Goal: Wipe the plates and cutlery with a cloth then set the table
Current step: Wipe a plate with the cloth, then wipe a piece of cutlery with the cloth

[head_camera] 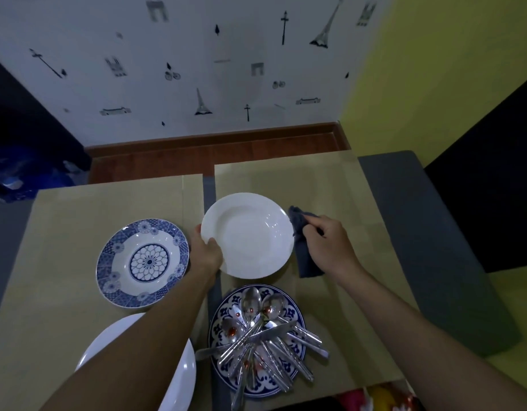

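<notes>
Nearest, a plain white plate point(183, 378) is seen at the close left edge of the paper-covered surface point(63, 209), largely hidden under the left forearm. Farther out, a second white plate point(250, 235) is held over the middle of the surface; whether it rests there cannot be told. To its left a blue-and-white patterned plate point(142, 262) is laid flat. Between the held plate and the near edge, a darker blue patterned plate point(217, 333) is loaded with a heap of cutlery point(262, 342), spoons and knives crossed over one another. A dark blue-grey cloth point(306, 262) is bunched at the held plate's right rim. The cloth is gripped by the right hand point(327, 247), fingers curled round it. The held plate's left rim is pinched by the left hand point(207, 253), thumb laid on its upper face.
</notes>
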